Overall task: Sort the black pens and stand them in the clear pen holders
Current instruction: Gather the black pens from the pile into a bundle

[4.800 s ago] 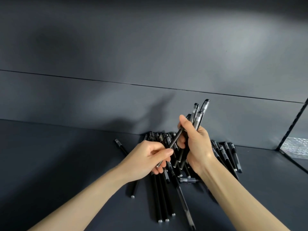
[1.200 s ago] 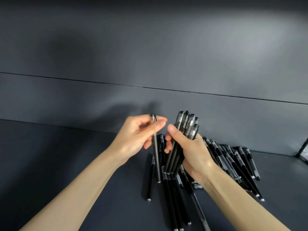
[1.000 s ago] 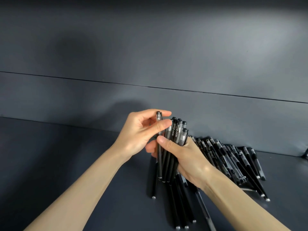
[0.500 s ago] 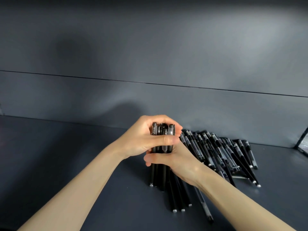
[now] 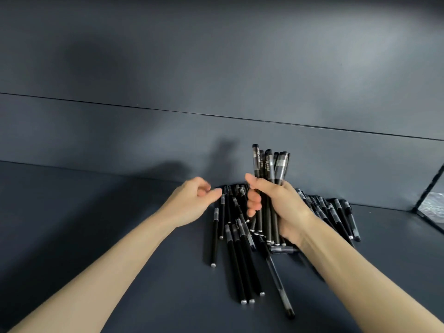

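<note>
My right hand [image 5: 281, 207] grips a bundle of several black pens [image 5: 269, 164], held upright with their capped ends sticking up above my fist. Just left of it, my left hand [image 5: 192, 203] hovers above the pile with its fingers loosely curled and holds nothing. Beneath both hands a pile of loose black pens [image 5: 237, 251] lies on the dark table [image 5: 120, 212], spreading to the right behind my right wrist, where more pens [image 5: 341, 215] lie. No clear pen holder is in view.
A dark wall panel [image 5: 216, 140] rises directly behind the pile. At the far right edge a dark frame with a pale patterned surface [image 5: 432, 207] shows. The table runs left of the pile as bare dark surface.
My left hand has let go of the bundle and moved left, now holding nothing. My right hand has raised the bundle, so the pens stand higher above its fist.
</note>
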`<state>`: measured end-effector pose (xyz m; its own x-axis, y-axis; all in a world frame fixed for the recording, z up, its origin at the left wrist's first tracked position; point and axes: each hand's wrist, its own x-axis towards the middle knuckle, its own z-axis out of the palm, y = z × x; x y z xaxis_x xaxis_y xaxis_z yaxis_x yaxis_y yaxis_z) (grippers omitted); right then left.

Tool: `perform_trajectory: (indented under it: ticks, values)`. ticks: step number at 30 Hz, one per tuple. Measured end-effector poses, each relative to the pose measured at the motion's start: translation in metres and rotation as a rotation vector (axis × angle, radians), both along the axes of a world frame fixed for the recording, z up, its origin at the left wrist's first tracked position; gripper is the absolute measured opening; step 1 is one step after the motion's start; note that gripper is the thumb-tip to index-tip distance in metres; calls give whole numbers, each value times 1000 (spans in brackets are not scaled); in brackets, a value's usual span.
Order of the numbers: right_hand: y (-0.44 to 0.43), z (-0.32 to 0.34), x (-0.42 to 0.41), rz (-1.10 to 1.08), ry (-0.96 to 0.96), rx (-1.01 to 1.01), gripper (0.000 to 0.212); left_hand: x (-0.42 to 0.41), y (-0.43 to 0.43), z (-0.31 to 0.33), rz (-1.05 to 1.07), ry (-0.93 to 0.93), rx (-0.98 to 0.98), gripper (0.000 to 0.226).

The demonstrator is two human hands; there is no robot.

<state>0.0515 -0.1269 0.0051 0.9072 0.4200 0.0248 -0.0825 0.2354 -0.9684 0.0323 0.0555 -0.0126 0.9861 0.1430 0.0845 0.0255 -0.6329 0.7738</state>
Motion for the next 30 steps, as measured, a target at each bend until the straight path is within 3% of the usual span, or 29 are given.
perform_trajectory:
  ticks: [2,4,24,30]
  values:
    - [-8,-3,3,-23,1,-42,24,2,1,-12,12,141,217,55]
    - [-12,-8,3,-32,18,-54,28,2,-5,-19,3,197,278,64]
    - [-14,-20,6,-95,-19,-116,29,39,-11,-24,-12,185,-41,19]
    - [-12,-21,4,-94,-47,-123,15,31,-16,-20,-85,135,124,26]
